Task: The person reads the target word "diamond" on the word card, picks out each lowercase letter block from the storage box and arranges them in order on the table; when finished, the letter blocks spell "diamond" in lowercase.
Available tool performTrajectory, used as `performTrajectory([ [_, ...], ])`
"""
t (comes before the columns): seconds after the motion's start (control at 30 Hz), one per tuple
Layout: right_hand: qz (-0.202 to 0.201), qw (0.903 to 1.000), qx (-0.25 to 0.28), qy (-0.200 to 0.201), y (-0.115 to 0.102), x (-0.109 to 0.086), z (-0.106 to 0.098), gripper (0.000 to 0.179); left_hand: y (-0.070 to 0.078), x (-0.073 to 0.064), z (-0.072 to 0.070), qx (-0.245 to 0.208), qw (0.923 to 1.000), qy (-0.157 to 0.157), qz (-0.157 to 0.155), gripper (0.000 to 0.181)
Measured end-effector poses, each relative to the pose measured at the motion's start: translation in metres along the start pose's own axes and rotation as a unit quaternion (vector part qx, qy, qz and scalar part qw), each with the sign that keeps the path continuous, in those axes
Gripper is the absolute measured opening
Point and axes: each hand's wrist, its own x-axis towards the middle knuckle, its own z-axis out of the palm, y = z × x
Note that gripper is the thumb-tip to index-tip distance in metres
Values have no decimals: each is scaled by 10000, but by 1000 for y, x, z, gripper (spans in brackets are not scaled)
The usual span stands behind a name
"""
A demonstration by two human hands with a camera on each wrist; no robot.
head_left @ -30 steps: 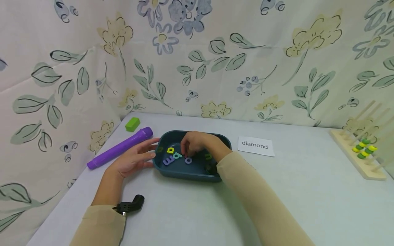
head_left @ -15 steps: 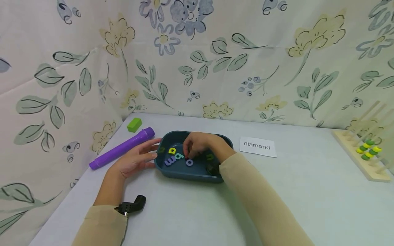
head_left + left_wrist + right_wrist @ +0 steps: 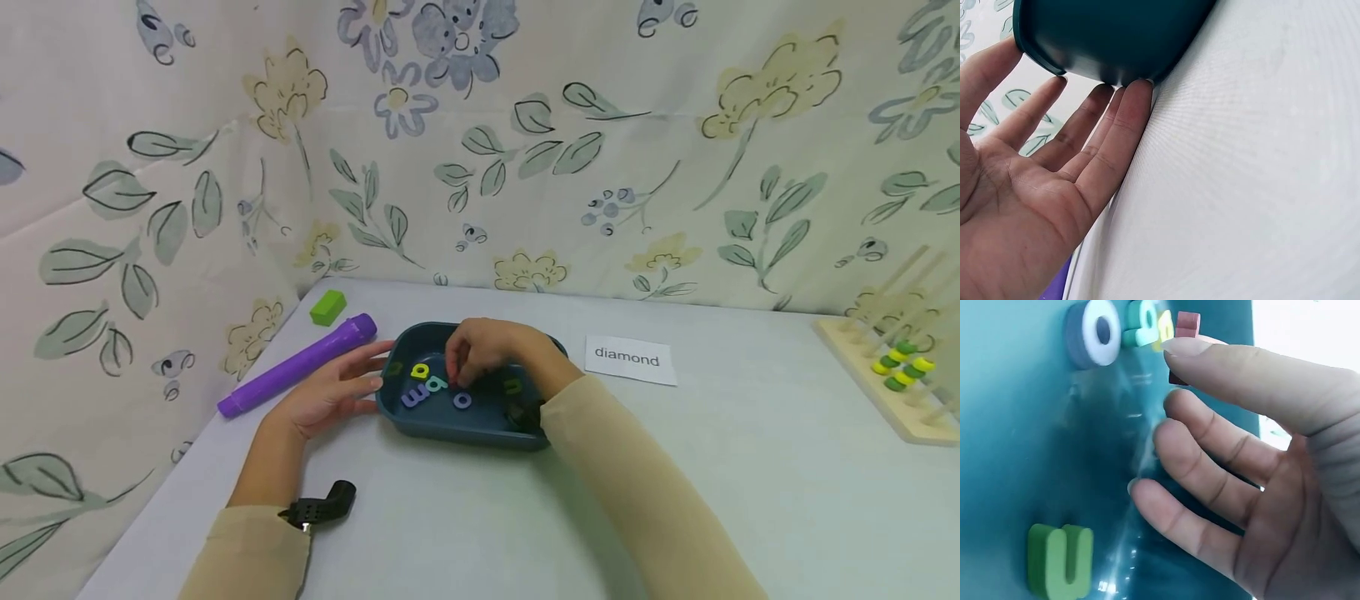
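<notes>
My right hand [image 3: 487, 348] reaches into a dark teal tray [image 3: 465, 437], and its thumb and index finger pinch a small red piece [image 3: 1187, 324], mostly hidden by the thumb. The other fingers curve loosely over the tray floor. Near the fingertips lie a purple letter o [image 3: 1080, 339], a turquoise letter [image 3: 437, 384], a yellow letter [image 3: 415, 375] and a purple m-shaped letter [image 3: 414, 396]. A green letter, n or u by its shape [image 3: 1047, 565], lies below the hand. My left hand [image 3: 1041, 181] touches the tray's left end with outstretched fingertips.
A purple stick like a toy microphone [image 3: 300, 367] and a green block [image 3: 327, 308] lie left of the tray. A card reading "diamond" [image 3: 630, 360] is on its right. Far right stands a wooden peg board [image 3: 885, 392] with green and yellow beads. A floral cloth [image 3: 480, 183] hangs behind.
The head view has shifted slightly. Both hands stay in nearly the same places, and the right fingers still hold the red piece low in the tray.
</notes>
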Motion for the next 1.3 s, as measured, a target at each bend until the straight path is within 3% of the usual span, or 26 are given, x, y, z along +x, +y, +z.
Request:
performTrajectory([
  [0.33,-400,9979,-360,368,-15,-16,-12,9,0,-2,0,10,9999,-63,94,63],
  [0.6,-599,9958,-104,684,-22,-29,-22,10,0,0,-2,6,10000,-30,90,65],
  [0.87,-488,9902,-122,1303,-23,-43,-26,11,-2,-1,-1,3,10000,-20,56,66],
  [1.1,-497,9855,-222,1607,-22,-56,-27,32,-2,-1,0,43,10000,40,19,66],
  [1.3,-515,9811,-281,1844,-15,-66,-27,26,-4,0,0,27,10000,46,21,66],
])
